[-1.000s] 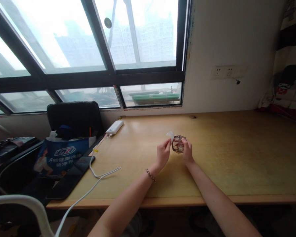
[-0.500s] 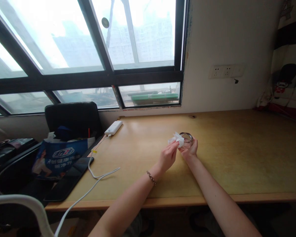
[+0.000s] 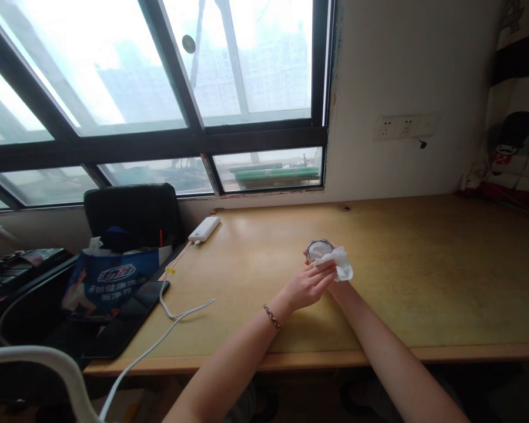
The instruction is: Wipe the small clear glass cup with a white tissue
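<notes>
A small round glass dish (image 3: 320, 249) with a shiny rim is held above the table, tilted towards the camera. My right hand (image 3: 335, 284) holds it from behind and below; most of its fingers are hidden by the dish and the tissue. My left hand (image 3: 309, 285), with a beaded bracelet at the wrist, has its fingers closed on a crumpled white tissue (image 3: 344, 265). The tissue lies against the dish's near right side and hangs over my right hand.
A white power bank (image 3: 204, 228) with a white cable (image 3: 163, 302) lies at the table's left edge. A black tablet-like slab (image 3: 127, 323) is at the left corner. Beyond it, a blue bag (image 3: 110, 282) sits on a black chair (image 3: 132, 211).
The glass dish and my right hand have shifted left. My left hand has turned, and the tissue has gone from the dish's left side to its near right side.
</notes>
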Demonstrator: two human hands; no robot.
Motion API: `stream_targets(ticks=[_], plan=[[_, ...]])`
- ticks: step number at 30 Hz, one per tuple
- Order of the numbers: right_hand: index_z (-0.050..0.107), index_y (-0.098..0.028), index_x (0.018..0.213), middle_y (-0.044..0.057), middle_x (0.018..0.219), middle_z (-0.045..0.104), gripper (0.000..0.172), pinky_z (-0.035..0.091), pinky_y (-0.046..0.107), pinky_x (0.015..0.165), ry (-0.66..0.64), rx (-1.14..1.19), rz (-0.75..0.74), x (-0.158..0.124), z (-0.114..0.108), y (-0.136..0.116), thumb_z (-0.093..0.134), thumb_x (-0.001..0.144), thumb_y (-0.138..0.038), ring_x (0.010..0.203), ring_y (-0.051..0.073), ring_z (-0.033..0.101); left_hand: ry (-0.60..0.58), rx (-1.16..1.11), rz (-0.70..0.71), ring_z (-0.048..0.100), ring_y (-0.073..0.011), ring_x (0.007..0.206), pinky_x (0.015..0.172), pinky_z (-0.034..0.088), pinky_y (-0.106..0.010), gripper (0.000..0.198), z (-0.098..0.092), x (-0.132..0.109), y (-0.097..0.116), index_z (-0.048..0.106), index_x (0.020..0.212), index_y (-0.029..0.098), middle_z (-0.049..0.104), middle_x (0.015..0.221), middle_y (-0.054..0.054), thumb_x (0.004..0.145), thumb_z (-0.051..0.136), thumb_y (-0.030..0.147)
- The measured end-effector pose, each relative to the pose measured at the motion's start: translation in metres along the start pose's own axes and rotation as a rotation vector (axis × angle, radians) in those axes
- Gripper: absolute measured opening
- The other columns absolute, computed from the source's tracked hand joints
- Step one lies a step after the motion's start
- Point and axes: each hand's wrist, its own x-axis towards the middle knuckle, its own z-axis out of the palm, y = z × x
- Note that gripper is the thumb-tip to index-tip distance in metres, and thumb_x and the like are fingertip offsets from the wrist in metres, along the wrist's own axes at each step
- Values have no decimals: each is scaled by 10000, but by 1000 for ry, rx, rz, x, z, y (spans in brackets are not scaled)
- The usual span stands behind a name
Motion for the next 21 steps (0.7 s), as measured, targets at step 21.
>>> stream_targets(ticks=[21], plan=[[516,-174,1076,72,956,604,440,428,317,728,-223,-575,-570,27,-7,-16,426,772,-479,818,200,551,408,-705,-1030,570,-167,726,665,435,-251,293,6,-1,-21,643,918,138,646,808,-49,807,452,330]])
